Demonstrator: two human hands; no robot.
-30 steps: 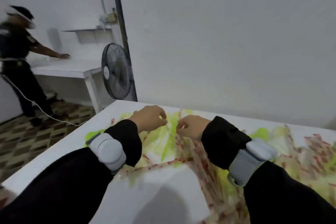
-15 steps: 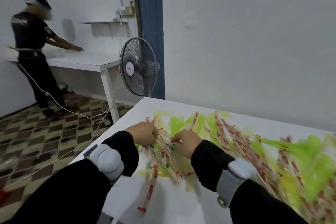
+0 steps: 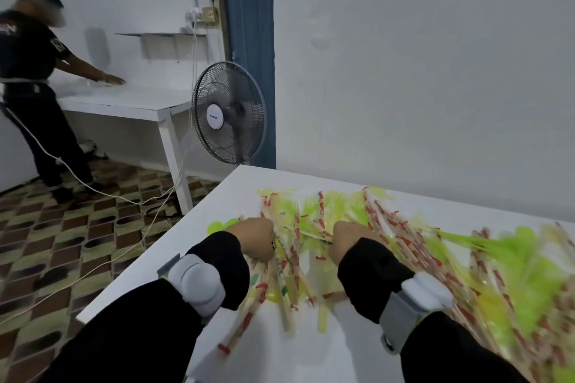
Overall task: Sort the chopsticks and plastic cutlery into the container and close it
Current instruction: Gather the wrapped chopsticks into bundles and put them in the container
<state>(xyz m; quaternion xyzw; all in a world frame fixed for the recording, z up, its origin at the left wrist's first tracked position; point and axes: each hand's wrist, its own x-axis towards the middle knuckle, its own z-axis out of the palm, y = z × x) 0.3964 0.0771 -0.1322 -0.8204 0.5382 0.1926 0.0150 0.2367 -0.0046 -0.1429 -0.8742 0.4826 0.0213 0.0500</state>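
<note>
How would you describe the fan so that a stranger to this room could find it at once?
Start at the blue door frame in the white wall. The fan stands just left of its lower part, beyond the far corner of the white table strewn with cutlery. It is the only round thing there: a dark wire cage with a white hub.

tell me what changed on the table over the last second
Mostly the view swung left and down, bringing the black standing fan fully into frame. The left hand and right hand moved slightly apart and sank into the pile of paper-wrapped chopsticks and green plastic cutlery, each gripping a wrapped stick. The pile stayed spread on the white table; no container shows.
</note>
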